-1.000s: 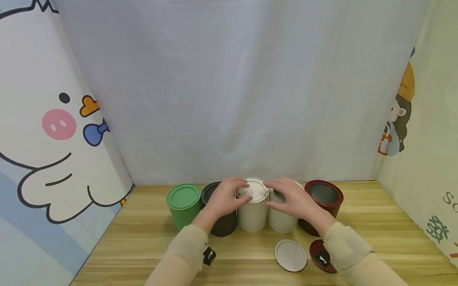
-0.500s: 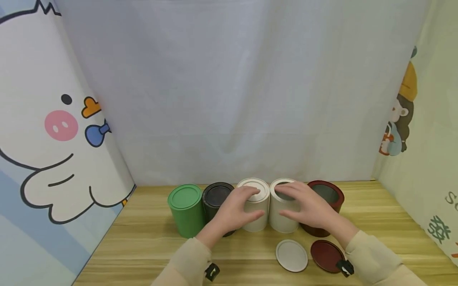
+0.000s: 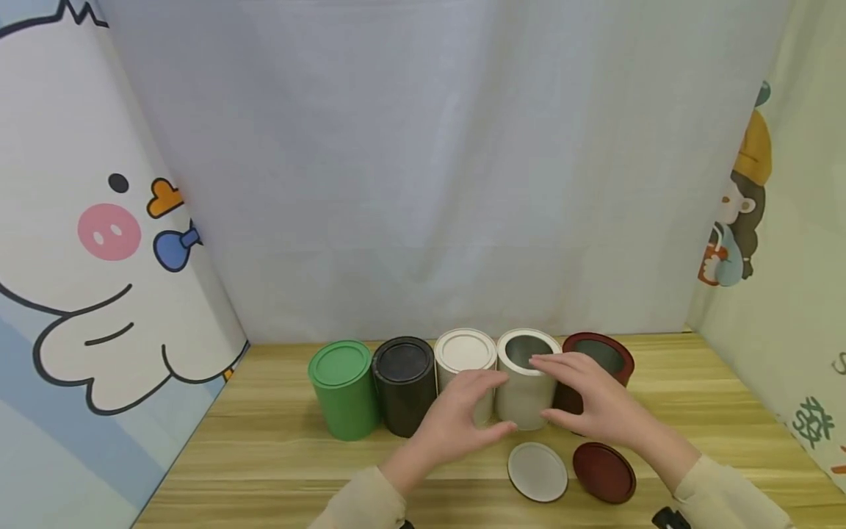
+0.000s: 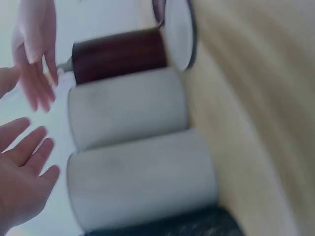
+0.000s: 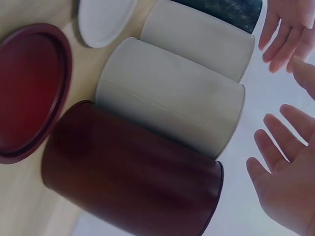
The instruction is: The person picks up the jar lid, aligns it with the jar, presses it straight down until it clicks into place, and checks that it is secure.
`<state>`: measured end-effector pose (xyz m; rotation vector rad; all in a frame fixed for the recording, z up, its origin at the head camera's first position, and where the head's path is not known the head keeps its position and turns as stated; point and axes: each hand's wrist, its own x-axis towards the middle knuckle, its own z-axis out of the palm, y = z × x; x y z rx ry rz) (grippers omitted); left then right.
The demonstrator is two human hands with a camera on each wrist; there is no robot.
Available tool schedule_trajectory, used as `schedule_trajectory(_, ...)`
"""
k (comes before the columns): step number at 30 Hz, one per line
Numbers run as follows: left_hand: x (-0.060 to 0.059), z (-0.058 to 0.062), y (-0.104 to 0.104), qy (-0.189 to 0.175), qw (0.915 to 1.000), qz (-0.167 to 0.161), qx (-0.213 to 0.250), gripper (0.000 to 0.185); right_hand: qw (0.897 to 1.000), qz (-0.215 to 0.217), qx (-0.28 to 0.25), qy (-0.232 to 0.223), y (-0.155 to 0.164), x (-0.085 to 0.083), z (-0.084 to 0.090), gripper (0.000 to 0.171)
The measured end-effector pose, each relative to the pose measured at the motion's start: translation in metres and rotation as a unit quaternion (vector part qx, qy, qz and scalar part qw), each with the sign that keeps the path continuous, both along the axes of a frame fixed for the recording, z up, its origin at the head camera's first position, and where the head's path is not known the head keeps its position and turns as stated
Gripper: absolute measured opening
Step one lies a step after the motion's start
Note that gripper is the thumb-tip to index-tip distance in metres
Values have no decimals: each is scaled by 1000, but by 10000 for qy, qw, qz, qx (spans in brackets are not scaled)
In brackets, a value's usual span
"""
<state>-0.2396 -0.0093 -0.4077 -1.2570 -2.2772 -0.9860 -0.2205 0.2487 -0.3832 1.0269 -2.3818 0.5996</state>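
Note:
Five is avoided here: several cans stand in a row at the back of the table. My left hand (image 3: 456, 422) hovers in front of the lidded white can (image 3: 465, 351), fingers spread and holding nothing. To its right, my right hand (image 3: 595, 404) is spread in front of the open white can (image 3: 518, 400) and the open dark red can (image 3: 598, 353). Both wrist views show the fingers apart from the cans. A white lid (image 3: 537, 472) and a dark red lid (image 3: 604, 472) lie flat on the table below the hands.
At the row's left end stand a green can (image 3: 344, 389) and a black can (image 3: 405, 386), both lidded. A pale curtain (image 3: 423, 184) hangs close behind the row on the wooden table (image 3: 251, 441). Printed cloths border both sides.
Both hands have drawn back from the lidded white can toward the front and right, uncovering the black can and its lid. The cans and loose lids stay in place.

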Motion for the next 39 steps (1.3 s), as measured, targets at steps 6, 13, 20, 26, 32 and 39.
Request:
schedule_trajectory(6,10,-21,12,450,9982,-301,272,61,10000,-63,-65,25,8,10,-10,76)
schedule_trajectory(13,16,-39,15,81,9994,-196,-285,63,9991,212,-315,211,19,18,-22,73)
schedule_trajectory(20,20,-50,17,-37,9977,-41,-672,65,9994,217,-197,186,24,25,-38,62)
schedule_trajectory(26,21,-55,17,153,9947,73,-1017,69,9997,216,-42,61,27,28,-52,73)
schedule_trajectory(32,21,-60,18,198,9907,144,-1340,73,9996,265,90,-9,29,27,-68,73)
schedule_trajectory(39,19,-66,20,158,9870,192,-1587,76,9993,168,308,-140,31,30,-80,71)
